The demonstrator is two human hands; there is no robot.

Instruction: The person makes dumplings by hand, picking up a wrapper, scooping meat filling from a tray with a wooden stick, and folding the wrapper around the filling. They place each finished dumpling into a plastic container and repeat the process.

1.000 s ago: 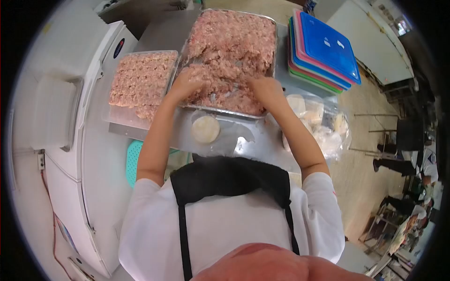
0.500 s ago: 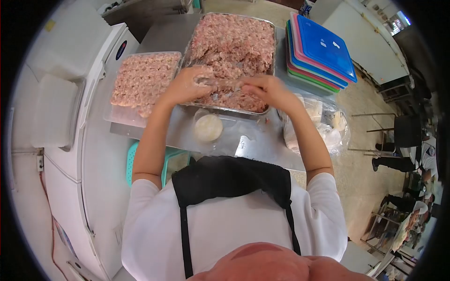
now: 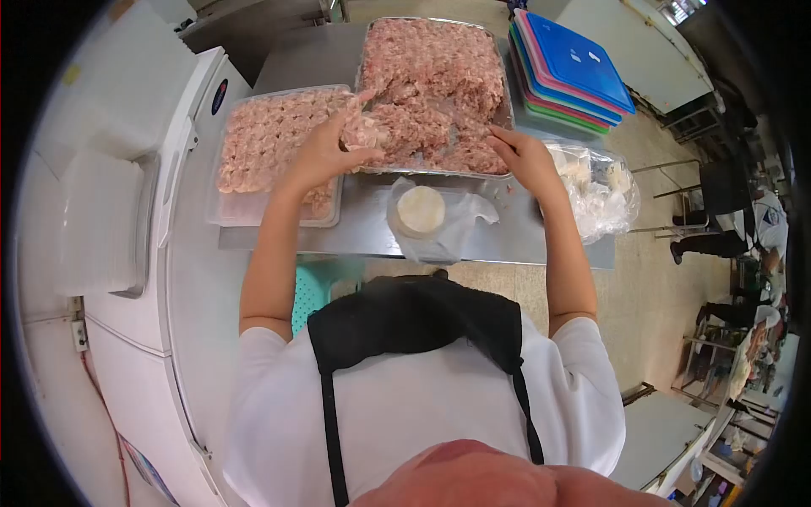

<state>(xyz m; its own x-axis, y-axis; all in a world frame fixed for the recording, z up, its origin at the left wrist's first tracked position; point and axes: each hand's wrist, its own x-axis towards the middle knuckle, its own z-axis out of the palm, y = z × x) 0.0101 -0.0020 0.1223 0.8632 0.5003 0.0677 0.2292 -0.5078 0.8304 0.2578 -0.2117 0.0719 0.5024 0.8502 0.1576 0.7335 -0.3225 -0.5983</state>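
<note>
My left hand (image 3: 325, 158) is curled, thumb apart from the fingers, around a pale pink meat dumpling (image 3: 363, 133), over the gap between two trays. The large metal tray (image 3: 422, 173) is heaped with ground meat (image 3: 435, 63). To its left, a plastic tray (image 3: 236, 211) carries rows of meat dumplings (image 3: 274, 139). At the metal tray's near right corner my right hand (image 3: 525, 160) is closed in a pinch beside the meat; what its fingers hold is not clear. A round stack of pale wrappers (image 3: 421, 210) lies on clear plastic (image 3: 460, 221) in front of the metal tray.
Stacked coloured lids (image 3: 583, 63) stand at the table's back right. Clear bags with pale contents (image 3: 596, 190) lie near my right forearm. A white fridge (image 3: 194, 253) borders the left side, with a teal plastic stool (image 3: 317, 283) below the table. Other people (image 3: 764, 220) are at far right.
My hands have drawn apart: the right moved to the metal tray's right corner, the left is nearer the dumpling tray. The view has shifted, and the wrapper stack appears farther right.
</note>
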